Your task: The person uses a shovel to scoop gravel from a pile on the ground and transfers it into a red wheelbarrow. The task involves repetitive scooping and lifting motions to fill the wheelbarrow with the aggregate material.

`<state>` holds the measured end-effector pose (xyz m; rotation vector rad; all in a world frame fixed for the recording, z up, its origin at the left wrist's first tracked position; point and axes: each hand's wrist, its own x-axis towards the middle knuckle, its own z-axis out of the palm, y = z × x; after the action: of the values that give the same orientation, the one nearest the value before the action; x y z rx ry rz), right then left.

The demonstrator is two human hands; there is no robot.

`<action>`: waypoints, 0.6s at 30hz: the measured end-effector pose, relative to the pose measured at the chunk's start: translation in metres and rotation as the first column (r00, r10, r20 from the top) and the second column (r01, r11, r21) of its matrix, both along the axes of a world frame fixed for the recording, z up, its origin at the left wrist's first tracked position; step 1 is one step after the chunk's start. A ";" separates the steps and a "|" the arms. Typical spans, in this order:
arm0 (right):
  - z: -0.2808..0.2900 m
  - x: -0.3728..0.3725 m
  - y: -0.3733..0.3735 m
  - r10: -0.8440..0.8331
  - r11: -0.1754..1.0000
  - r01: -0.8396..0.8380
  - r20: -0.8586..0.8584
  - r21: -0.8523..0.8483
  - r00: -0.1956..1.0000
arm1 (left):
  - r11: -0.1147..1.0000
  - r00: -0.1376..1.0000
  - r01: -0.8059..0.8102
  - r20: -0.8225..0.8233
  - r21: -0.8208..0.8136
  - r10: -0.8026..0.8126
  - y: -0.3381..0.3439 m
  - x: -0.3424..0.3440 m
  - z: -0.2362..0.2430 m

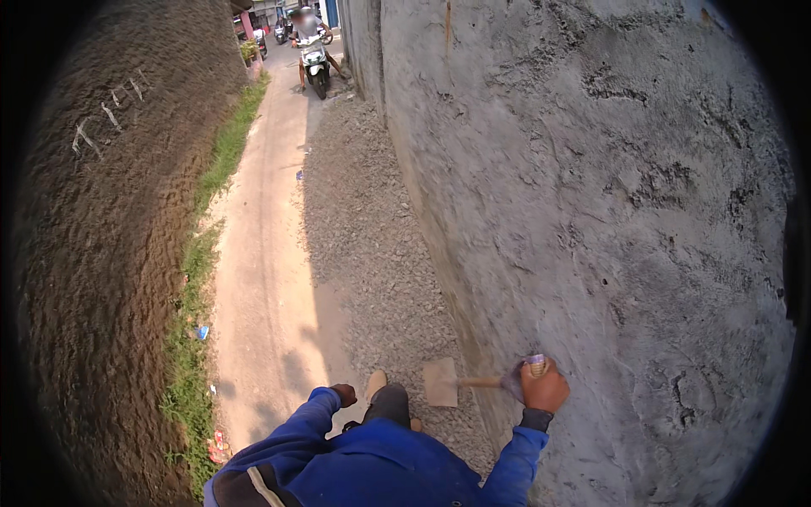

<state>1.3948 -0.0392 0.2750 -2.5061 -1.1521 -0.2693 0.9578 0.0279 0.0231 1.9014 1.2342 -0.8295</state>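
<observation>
My right hand [545, 386] is closed round the grip of a shovel [440, 383], close beside the grey wall. The shovel has a flat, squarish pale blade, a wooden shaft and a purplish, widened grip end. Its blade is low over the gravel, to the right of my feet; whether it touches the ground I cannot tell. At my left side, my left hand [344, 395] hangs with its fingers curled in, and nothing shows in it. Both arms are in blue sleeves. One pale shoe [376, 384] is forward on the path.
A rough grey wall [591, 211] rises close on the right, a dark one [110, 253] on the left. Gravel [363, 203] lies along the right side of the narrow path [262, 228]. Grass [190, 363] edges the left. Ahead, a person sits on a motorbike [316, 66].
</observation>
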 end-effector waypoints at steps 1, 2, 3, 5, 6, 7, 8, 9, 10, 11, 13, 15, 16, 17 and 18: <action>-0.001 0.001 0.000 -0.002 1.000 0.002 0.008 0.001 1.000 | 1.000 1.000 -0.020 0.006 0.009 0.020 0.001 0.001 0.004; -0.001 0.003 0.000 -0.003 1.000 0.003 0.009 0.002 1.000 | 0.999 0.999 -0.038 0.014 0.016 0.037 0.003 0.005 0.007; -0.001 0.004 0.001 -0.002 1.000 0.002 0.005 0.004 1.000 | 0.998 0.998 -0.059 0.017 0.026 0.058 0.006 0.008 0.011; -0.001 0.001 0.002 0.012 1.000 -0.012 -0.011 0.006 1.000 | 0.993 0.989 -0.116 0.098 0.032 0.113 0.012 0.015 0.013; 0.000 -0.001 0.002 0.018 1.000 -0.018 -0.018 0.003 1.000 | 0.989 0.980 -0.144 0.140 0.031 0.138 0.015 0.022 0.013; 0.001 -0.002 0.002 0.021 1.000 -0.021 -0.023 -0.002 1.000 | 0.991 0.976 -0.129 0.179 0.016 0.124 0.020 0.033 0.014; 0.002 -0.002 0.003 0.023 1.000 -0.023 -0.024 -0.002 0.999 | 0.994 0.969 -0.114 0.219 0.001 0.111 0.024 0.046 0.016; 0.003 -0.005 0.004 0.030 1.000 -0.030 -0.030 0.001 0.999 | 0.995 0.963 -0.099 0.255 0.018 0.091 0.029 0.052 0.013; 0.004 -0.007 0.004 0.036 0.999 -0.036 -0.035 0.002 0.999 | 0.996 0.954 -0.083 0.291 0.034 0.070 0.033 0.059 0.011; 0.005 -0.009 0.004 0.039 0.999 -0.039 -0.040 0.006 0.998 | 0.996 0.951 -0.079 0.303 0.034 0.065 0.034 0.063 0.010; 0.006 -0.008 0.003 0.037 0.999 -0.036 -0.037 0.011 0.999 | 0.998 0.940 -0.061 0.339 0.029 0.048 0.041 0.079 0.012; 0.002 -0.006 0.001 0.036 0.999 -0.036 -0.017 0.023 0.999 | 0.996 0.933 -0.067 0.358 0.055 0.043 0.042 0.087 0.015; 0.000 -0.003 0.000 0.034 0.999 -0.034 -0.007 0.029 0.999 | 0.995 0.929 -0.069 0.369 0.067 0.040 0.040 0.090 0.017; 0.000 -0.001 -0.001 0.031 0.999 -0.031 -0.004 0.031 1.000 | 0.994 0.925 -0.072 0.379 0.080 0.036 0.039 0.094 0.018; -0.001 -0.001 0.000 0.031 0.999 -0.030 -0.009 0.031 0.999 | 0.993 0.931 -0.065 0.363 0.094 0.027 0.037 0.089 0.015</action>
<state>1.3938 -0.0396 0.2739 -2.4580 -1.1723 -0.2644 1.0472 0.0650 0.0378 1.9901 1.1041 -0.3699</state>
